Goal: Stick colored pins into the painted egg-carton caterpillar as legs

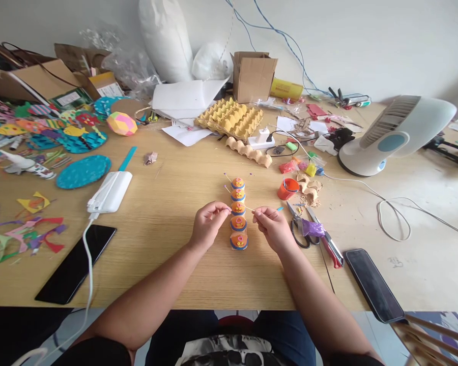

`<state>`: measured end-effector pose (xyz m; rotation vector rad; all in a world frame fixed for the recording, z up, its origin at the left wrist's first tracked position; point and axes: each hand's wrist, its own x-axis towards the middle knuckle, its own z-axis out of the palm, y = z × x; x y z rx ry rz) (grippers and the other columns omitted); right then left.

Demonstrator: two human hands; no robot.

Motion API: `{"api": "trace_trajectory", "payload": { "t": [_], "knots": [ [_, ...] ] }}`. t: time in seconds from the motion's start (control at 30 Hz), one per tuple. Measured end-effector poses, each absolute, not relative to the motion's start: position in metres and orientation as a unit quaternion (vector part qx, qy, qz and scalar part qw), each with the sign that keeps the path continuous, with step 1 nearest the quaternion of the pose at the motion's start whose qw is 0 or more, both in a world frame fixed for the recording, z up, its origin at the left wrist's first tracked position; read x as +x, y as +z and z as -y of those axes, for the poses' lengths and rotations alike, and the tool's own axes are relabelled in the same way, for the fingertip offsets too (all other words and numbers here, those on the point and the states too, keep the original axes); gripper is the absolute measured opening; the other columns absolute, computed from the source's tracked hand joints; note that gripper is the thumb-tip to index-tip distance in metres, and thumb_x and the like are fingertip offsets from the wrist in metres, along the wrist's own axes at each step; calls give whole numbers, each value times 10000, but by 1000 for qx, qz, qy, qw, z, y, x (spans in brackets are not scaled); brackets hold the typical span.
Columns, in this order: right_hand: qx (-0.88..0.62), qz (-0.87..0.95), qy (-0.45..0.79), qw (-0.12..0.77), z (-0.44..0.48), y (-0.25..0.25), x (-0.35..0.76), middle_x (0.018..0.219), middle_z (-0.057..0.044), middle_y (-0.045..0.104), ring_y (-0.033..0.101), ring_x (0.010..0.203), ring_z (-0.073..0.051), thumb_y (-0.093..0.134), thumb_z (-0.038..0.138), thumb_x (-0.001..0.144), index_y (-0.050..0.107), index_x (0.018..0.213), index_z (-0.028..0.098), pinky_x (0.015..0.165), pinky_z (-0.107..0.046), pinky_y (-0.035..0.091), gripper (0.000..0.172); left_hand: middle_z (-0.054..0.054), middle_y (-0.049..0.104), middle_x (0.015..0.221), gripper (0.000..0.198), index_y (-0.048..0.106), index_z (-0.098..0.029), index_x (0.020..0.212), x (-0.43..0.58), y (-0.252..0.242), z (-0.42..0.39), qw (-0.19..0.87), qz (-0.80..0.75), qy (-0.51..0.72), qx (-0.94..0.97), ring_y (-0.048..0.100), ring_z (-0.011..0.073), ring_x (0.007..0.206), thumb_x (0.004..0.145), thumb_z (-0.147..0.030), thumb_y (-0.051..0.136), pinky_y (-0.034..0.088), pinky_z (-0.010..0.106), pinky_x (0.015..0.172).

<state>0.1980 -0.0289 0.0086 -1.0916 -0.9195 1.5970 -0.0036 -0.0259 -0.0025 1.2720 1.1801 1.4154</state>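
Note:
A craft caterpillar made of a row of orange and blue round segments lies on the wooden table, with thin pins sticking out of its far segments. My left hand is pinched shut against the left side of a middle segment. My right hand is pinched shut on a thin stick whose tip points at the same segment from the right.
Scissors, a purple-wrapped cutter and an orange cup lie right of my hands. A phone sits at the right edge, another phone and a white power bank at the left. Egg cartons, a cardboard box and a fan stand behind.

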Motion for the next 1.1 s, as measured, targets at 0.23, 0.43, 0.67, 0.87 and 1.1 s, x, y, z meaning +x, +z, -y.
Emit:
{"api": "trace_trajectory", "payload": {
  "t": [0.23, 0.43, 0.67, 0.87, 1.1],
  "knots": [
    [-455, 380, 649, 476, 30, 11, 197, 677, 11, 609, 285, 495, -62, 809, 481, 728, 658, 763, 180, 476, -269, 147, 339, 18, 682, 761, 151, 710, -201, 737, -4, -2, 26, 428, -479, 557, 527, 604, 173, 780, 817, -326, 681, 463, 289, 775],
    [-445, 380, 655, 478, 30, 11, 197, 682, 13, 614, 278, 490, -60, 804, 473, 741, 657, 769, 181, 475, -267, 152, 328, 14, 673, 746, 165, 701, -201, 739, -3, 1, 27, 429, -470, 556, 535, 596, 168, 762, 829, -339, 687, 465, 283, 758],
    [-414, 387, 674, 473, 34, 16, 195, 669, 11, 622, 283, 490, -62, 803, 467, 755, 664, 816, 184, 479, -261, 159, 321, 57, 740, 886, 191, 737, -195, 886, 1, 11, 35, 506, -418, 499, 566, 670, 188, 829, 877, -376, 676, 526, 307, 804],
    [-384, 385, 710, 448, 37, 19, 193, 657, 11, 636, 313, 482, -59, 821, 450, 741, 642, 850, 193, 475, -242, 161, 332, 42, 728, 853, 150, 712, -195, 873, 2, 15, 38, 473, -417, 491, 601, 671, 174, 817, 893, -338, 670, 528, 293, 792],
    [-372, 412, 718, 420, 40, 13, 189, 658, 8, 663, 348, 467, -60, 810, 497, 755, 613, 854, 204, 468, -234, 173, 367, 61, 737, 879, 121, 751, -220, 883, 4, 15, 38, 393, -408, 465, 680, 674, 199, 862, 898, -297, 660, 525, 336, 839]
  ]
}}
